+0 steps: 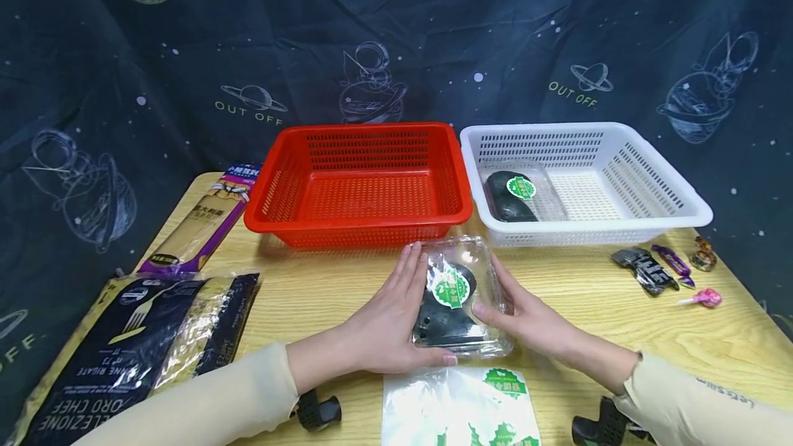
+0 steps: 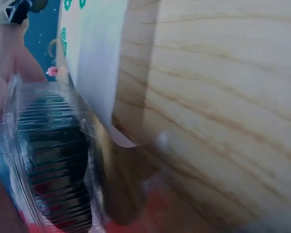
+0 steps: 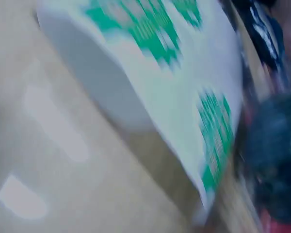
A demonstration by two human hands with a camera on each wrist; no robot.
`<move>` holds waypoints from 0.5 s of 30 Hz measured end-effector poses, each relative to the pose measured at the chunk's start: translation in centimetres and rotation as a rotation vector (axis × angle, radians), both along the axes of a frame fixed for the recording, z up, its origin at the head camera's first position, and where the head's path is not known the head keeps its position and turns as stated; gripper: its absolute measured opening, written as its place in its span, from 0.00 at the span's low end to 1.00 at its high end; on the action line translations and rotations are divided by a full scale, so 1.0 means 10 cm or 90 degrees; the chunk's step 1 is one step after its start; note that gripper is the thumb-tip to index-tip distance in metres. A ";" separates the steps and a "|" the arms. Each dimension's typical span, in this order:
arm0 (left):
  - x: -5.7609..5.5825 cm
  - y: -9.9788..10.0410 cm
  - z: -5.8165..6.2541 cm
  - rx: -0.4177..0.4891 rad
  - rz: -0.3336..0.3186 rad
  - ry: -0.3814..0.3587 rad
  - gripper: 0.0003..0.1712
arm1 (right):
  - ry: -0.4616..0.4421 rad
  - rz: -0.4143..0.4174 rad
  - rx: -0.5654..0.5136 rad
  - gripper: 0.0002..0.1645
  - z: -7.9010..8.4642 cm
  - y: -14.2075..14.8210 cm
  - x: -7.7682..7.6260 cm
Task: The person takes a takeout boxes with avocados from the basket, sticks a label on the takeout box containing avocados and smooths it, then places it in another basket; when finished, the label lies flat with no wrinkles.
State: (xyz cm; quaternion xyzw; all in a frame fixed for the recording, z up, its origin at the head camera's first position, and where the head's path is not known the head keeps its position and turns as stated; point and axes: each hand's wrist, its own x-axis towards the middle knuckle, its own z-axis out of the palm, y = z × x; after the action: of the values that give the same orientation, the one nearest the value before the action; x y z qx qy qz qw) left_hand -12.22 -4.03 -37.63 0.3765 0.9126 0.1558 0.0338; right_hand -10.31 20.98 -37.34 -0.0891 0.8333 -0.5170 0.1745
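A clear plastic box (image 1: 489, 281) with a black object inside and a round green-and-white sticker (image 1: 451, 286) on its lid is between both hands. My left hand (image 1: 387, 325) holds its left side, fingers along that edge and thumb across the near edge. On the right, my right hand (image 1: 526, 315) grips the box, thumb on the lid and fingers at the side. Ribbed box wall (image 2: 53, 160) shows in the left wrist view. Just below the box lies a white sheet of green stickers (image 1: 427, 398); the right wrist view shows this sticker sheet (image 3: 174, 97) blurred, one edge raised.
Behind stand a red basket (image 1: 359, 231) and a white basket (image 1: 595, 231); the white one holds a similar box (image 1: 548, 191). Pasta packs (image 1: 142, 336) and a long noodle packet (image 1: 201, 226) lie left. Several wrapped sweets (image 1: 647, 270) and a pink lollipop (image 1: 708, 297) lie right.
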 end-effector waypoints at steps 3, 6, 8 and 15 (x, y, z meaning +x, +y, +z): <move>0.00 -0.02 -0.02 0.010 0.003 -0.009 0.74 | -0.017 -0.025 -0.073 0.57 -0.01 -0.08 0.05; 0.00 -0.04 -0.04 0.019 0.007 -0.012 0.73 | -0.025 -0.038 -0.124 0.58 0.00 -0.12 0.07; 0.00 -0.04 -0.06 0.024 0.009 -0.014 0.73 | -0.014 -0.043 -0.137 0.59 -0.01 -0.14 0.07; 0.01 -0.04 -0.04 0.019 0.009 0.006 0.74 | 0.022 -0.055 -0.133 0.58 -0.04 -0.14 0.08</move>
State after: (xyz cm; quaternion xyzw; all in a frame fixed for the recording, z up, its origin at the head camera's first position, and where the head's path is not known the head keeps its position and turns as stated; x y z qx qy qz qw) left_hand -12.08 -4.40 -38.04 0.3711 0.9131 0.1676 0.0227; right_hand -9.52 19.58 -37.72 -0.0795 0.7809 -0.6063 0.1270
